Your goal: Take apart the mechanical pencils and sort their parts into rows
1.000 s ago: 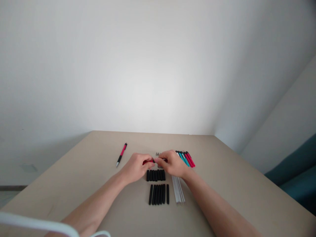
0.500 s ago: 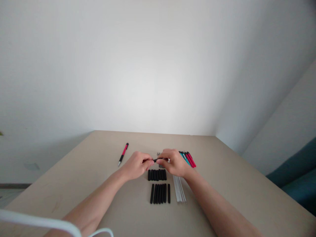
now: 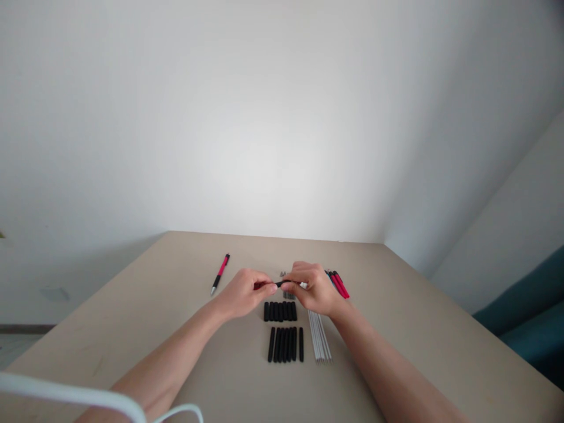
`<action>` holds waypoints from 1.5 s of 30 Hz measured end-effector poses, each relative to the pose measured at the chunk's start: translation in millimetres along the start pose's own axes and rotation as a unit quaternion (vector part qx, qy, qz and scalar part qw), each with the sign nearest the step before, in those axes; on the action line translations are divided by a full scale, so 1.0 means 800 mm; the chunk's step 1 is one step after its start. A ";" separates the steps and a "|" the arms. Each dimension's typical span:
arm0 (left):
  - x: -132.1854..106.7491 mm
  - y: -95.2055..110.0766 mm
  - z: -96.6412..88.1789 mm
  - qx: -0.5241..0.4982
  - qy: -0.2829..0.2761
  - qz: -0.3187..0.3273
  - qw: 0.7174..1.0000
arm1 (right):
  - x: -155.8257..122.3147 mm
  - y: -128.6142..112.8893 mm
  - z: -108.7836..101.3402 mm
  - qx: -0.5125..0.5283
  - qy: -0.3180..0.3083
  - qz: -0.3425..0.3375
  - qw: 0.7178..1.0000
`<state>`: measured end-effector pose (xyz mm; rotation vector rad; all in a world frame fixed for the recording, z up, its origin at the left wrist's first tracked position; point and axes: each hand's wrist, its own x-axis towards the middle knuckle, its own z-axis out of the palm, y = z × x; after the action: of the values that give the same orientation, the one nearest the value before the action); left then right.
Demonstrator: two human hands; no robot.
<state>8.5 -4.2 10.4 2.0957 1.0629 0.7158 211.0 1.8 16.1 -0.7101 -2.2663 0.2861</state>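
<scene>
My left hand and my right hand meet above the beige table, both pinched on one thin pen part that is red at the left end and black in the middle. Just below the hands lies a row of short black grips. Nearer to me lies a row of longer black tubes. White refills lie side by side to their right. Red pen barrels show behind my right hand.
A finished red and black pen lies alone at the table's left. Small metal bits sit behind the hands. A white curved bar crosses the bottom left. A teal seat stands at the right, beyond the table edge.
The hands have drawn slightly closer together on the pen part and shifted a little up. My right hand now hides the teal barrels that showed beside the red ones.
</scene>
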 end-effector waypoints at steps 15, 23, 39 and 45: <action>0.001 -0.004 -0.005 -0.041 -0.014 -0.032 0.999 | -0.002 0.003 -0.001 0.005 0.000 -0.007 1.000; 0.000 -0.003 -0.009 -0.039 -0.016 -0.036 0.998 | -0.001 0.002 0.002 0.024 0.017 -0.011 1.000; 0.000 -0.001 -0.013 -0.173 0.067 -0.042 0.982 | -0.003 -0.011 -0.005 0.034 0.080 0.065 0.994; 0.002 -0.003 -0.005 -0.242 0.031 -0.048 0.969 | -0.002 -0.016 0.010 0.062 0.082 0.101 0.990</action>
<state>5.2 -0.6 10.9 1.6041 0.9056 0.8950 201.0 -9.6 14.9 -0.8672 -2.0065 0.4445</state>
